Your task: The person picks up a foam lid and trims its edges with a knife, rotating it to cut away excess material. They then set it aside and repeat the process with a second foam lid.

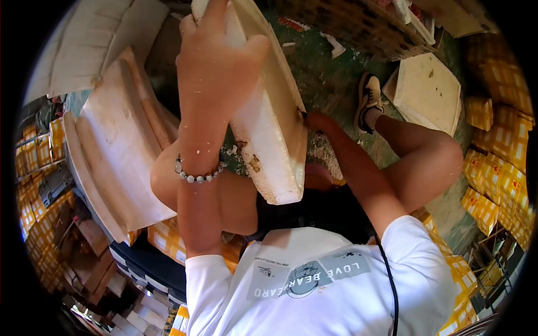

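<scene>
I hold up a long, off-white foam piece (272,159) with a raised rim, in front of my body and between my knees. Its long axis runs from the near end, close above my dark shorts, to the far end, where the view cuts it off. My left hand (218,64) is closed on its far part, the thumb over the edge; a bracelet of pale round beads (200,178) sits on that wrist. My right hand (318,122) is at the right side of the piece, about halfway along, and is nearer to the near end than my left hand is. A small dark object (303,115) shows between this hand and the foam; perhaps it is the end of a tool, but the view is poor there. The right fingers are partly in shadow, so I cannot tell if they are closed around it.

The near end has brown, broken spots on its left side. White crumbs (324,154) lie on the green floor (344,73), under and to the right of the piece. To my left is a big, pale foam box (115,129); to the far right, a flat white foam slab (428,92) is near my shoe (369,99). The left fingertips are cut off or hidden, and the underside of the piece is not visible.
</scene>
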Demonstrator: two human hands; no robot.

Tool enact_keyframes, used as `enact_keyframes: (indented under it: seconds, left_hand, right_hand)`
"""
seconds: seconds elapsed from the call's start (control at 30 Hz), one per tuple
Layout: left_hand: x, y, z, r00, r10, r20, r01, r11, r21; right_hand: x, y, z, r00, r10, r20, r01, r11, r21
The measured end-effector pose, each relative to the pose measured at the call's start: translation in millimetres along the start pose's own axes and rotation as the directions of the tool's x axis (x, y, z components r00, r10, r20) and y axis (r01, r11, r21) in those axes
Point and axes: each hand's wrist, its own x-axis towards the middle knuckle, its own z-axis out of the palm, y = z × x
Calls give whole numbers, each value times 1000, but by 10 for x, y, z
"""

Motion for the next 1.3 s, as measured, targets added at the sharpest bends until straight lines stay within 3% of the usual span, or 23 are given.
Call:
enact_keyframes:
  seconds: [0.23, 0.37, 0.43, 0.57, 0.63, 0.67, 0.73, 0.8, 0.83, 0.93, 1.0, 1.13, 1.23, 1.3]
  left_hand:
    - [54, 68, -5, 999, -34, 40, 31, 997, 65]
    - [-13, 245, 51, 999, 40, -36, -36, 993, 112]
    - [-13, 316, 67, 997, 50, -51, -44, 992, 119]
    - [78, 211, 40, 999, -33, -5, 33, 997, 73]
    - [67, 243, 46, 998, -62, 24, 61, 997, 58]
    - [9, 301, 60, 1000, -4, -18, 5, 997, 72]
    - [0, 287, 63, 997, 48, -56, -43, 995, 92]
    - [76, 220, 42, 998, -46, 32, 41, 990, 137]
    - [63, 281, 51, 999, -44, 30, 39, 990, 136]
    - [-14, 450, 52, 999, 17, -42, -11, 991, 135]
    - [-53, 404, 0, 994, 108, 6, -108, 994, 20]
    - [9, 254, 142, 987, 151, -54, -148, 988, 49]
    - [37, 213, 140, 996, 89, -25, -86, 991, 101]
    - [100, 252, 122, 999, -30, 19, 29, 998, 52]
  right_hand:
    - [69, 181, 146, 999, -19, -39, 17, 997, -69]
    - [40, 136, 54, 999, -48, -20, 47, 998, -49]
    - [64, 72, -18, 996, 11, 88, 6, 982, -190]
    - [-17, 113, -86, 992, 46, 114, -28, 986, -162]
    - [-39, 170, -134, 992, -98, 85, 118, 950, -290]
    - [-66, 114, -219, 991, -98, 89, 120, 949, -290]
    - [-127, -26, -417, 945, -7, 326, 179, 847, -500]
    - [-318, -164, -470, 965, 21, 263, 97, 899, -428]
    - [-366, -192, -487, 979, 55, 196, 16, 939, -343]
    - [-158, -100, -422, 971, 111, 212, -45, 955, -293]
    - [-106, -43, -402, 969, 91, 229, -14, 949, -316]
    - [-47, -58, -421, 973, 73, 217, -15, 967, -255]
    - [269, -12, -266, 981, 98, 168, -68, 983, -173]
    - [318, -13, -333, 986, 80, 147, -47, 975, -216]
